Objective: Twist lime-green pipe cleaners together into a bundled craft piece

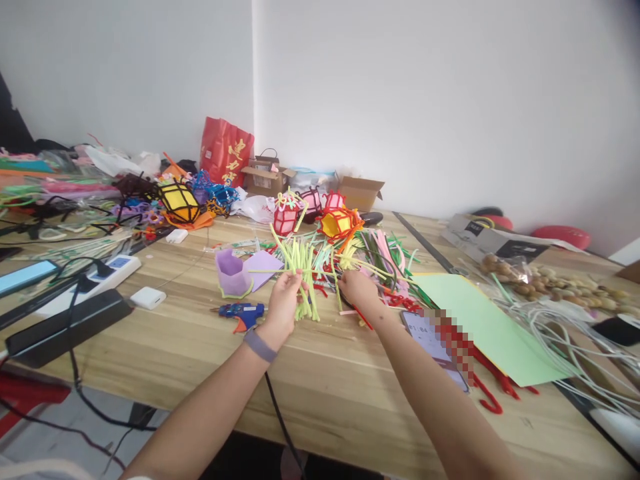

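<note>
My left hand (286, 299), with a grey band at the wrist, is closed at the near edge of a bundle of yellow-green pipe cleaners (311, 293). One pipe cleaner (265, 271) runs sideways through its pinched fingertips. To the right, my right hand (359, 291) is curled among loose pipe cleaners; its fingertips are partly hidden, and I cannot make out what they hold. A lilac cup-shaped piece (233, 275) with a green rim stands left of the bundle, beside a flat lilac sheet (265, 268). The blue glue gun (241, 313) lies near my left hand.
Finished-looking lanterns (336, 223) and a cardboard box (361, 193) stand behind the pile. On the right lie a phone (425, 340), red pipe-cleaner hooks (487, 397), a light green sheet (493, 320) and white cables (560, 340). A power strip (117, 270) and cords lie left.
</note>
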### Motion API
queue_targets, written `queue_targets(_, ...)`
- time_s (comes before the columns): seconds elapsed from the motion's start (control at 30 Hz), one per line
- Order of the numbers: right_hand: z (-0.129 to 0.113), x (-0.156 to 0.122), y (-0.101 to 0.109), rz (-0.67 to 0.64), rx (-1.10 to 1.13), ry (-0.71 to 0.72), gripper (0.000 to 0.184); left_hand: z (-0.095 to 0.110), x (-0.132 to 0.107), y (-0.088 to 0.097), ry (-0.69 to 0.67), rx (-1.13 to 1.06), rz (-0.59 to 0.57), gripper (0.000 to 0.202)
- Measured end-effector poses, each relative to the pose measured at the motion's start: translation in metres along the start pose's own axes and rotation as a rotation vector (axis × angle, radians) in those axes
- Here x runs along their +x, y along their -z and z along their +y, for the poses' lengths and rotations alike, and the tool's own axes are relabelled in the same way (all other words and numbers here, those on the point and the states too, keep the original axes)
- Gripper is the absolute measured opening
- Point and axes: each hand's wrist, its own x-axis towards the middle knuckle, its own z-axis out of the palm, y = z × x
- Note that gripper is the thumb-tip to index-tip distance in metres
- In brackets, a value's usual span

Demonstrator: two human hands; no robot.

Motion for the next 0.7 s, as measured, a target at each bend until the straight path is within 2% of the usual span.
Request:
queue_targets(0.1,0.004,0.011,-0.014,-0.011,0.005,-0.077,0.012,0.003,0.003,0.003,-0.041,0.030,0.017,0.024)
queue_targets(0.2,0.013,0.012,-0.017,0.030,0.076,-0.088,0.014,0.002,0.004,0.003,-0.023,0.034,0.009,0.024)
queue_targets(0.3,0.018,0.006,-0.010,0.140,0.190,-0.054,0.030,-0.001,0.003,0.000,0.026,0.031,-0.014,0.024)
queue_targets(0.4,0.006,-0.008,-0.008,0.233,0.323,0.044,0.028,-0.002,0.001,-0.003,0.074,0.026,-0.040,0.023)
queue_targets(0.5,-0.019,-0.024,-0.016,0.168,0.483,0.222,0.019,-0.001,-0.001,-0.004,0.094,0.012,-0.069,0.021)
queue_targets(0.6,-0.040,-0.033,-0.026,0.089,0.618,0.334,0.022,0.002,0.001,-0.003,0.080,-0.007,-0.081,0.020)
queue_targets(0.7,-0.048,-0.033,-0.030,0.033,0.673,0.397,0.027,0.003,0.007,0.002,0.052,-0.008,-0.064,0.021)
